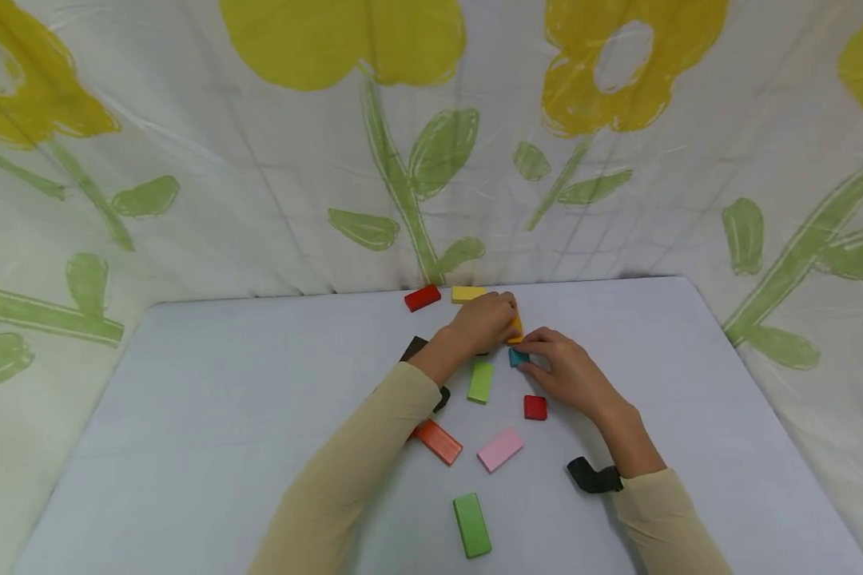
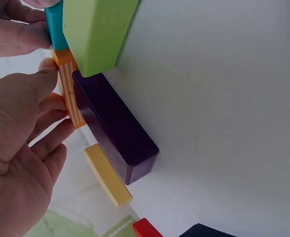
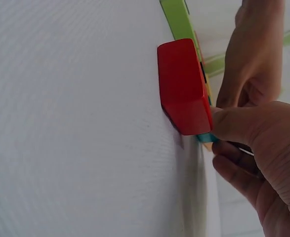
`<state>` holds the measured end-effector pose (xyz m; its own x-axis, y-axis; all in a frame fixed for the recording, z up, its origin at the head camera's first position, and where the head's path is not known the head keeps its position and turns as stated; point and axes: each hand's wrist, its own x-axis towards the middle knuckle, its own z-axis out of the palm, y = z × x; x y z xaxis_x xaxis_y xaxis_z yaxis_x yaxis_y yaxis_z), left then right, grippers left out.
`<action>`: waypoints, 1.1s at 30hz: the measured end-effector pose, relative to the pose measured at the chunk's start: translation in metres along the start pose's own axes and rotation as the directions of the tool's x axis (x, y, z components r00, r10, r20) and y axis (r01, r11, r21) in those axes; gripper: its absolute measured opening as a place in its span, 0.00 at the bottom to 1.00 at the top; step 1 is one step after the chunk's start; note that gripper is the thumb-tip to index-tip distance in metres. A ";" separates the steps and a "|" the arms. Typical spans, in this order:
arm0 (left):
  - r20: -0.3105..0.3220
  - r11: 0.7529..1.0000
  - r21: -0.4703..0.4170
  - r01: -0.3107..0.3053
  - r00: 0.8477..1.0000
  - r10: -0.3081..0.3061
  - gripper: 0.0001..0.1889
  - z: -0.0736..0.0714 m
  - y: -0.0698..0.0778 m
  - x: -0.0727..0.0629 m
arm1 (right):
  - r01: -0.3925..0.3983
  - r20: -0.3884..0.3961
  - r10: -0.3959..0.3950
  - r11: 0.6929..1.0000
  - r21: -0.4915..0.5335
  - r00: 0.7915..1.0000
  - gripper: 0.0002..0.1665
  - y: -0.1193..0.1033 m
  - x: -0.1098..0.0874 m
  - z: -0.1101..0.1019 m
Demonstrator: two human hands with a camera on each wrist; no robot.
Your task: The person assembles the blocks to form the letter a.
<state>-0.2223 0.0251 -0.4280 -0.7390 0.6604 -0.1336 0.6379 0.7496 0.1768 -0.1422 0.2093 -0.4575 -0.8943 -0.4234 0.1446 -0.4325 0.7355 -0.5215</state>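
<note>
Head view: the left hand [image 1: 483,322] pinches an orange block [image 1: 517,329] near the worktop's [image 1: 259,383] far edge, and the right hand [image 1: 568,371] grips a teal block [image 1: 516,357] just beside it. A nudge from either hand could topple the other's block.

Left wrist: fingers [image 2: 51,106] curl on the orange block [image 2: 68,89], upright against a purple block [image 2: 115,123]; a slip could knock both.

Right wrist: the thumb [image 3: 233,123] presses the teal block [image 3: 204,138] behind a red block [image 3: 182,86], which could be bumped.
</note>
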 end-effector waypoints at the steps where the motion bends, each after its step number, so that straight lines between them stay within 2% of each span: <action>1: 0.000 1.000 0.006 -0.002 1.000 0.002 0.15 0.000 0.000 0.000 | -0.001 -0.002 0.001 1.000 0.000 1.000 0.16 0.000 0.000 0.000; 9: 0.020 1.000 0.015 0.021 1.000 -0.021 0.15 0.001 0.000 0.000 | -0.002 0.001 0.002 1.000 0.011 1.000 0.15 0.001 0.002 0.002; 21: 0.010 1.000 -0.015 0.017 1.000 -0.016 0.16 -0.001 0.002 -0.001 | 0.018 -0.023 -0.018 1.000 -0.010 1.000 0.15 0.003 0.001 0.003; 33: -0.006 1.000 0.027 0.012 1.000 -0.012 0.15 -0.001 0.001 -0.003 | 0.034 -0.016 -0.035 0.999 -0.034 0.999 0.16 0.001 0.001 0.003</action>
<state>-0.2195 0.0241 -0.4261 -0.7479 0.6509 -0.1301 0.6343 0.7586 0.1491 -0.1430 0.2085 -0.4606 -0.8805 -0.4402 0.1759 -0.4665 0.7380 -0.4877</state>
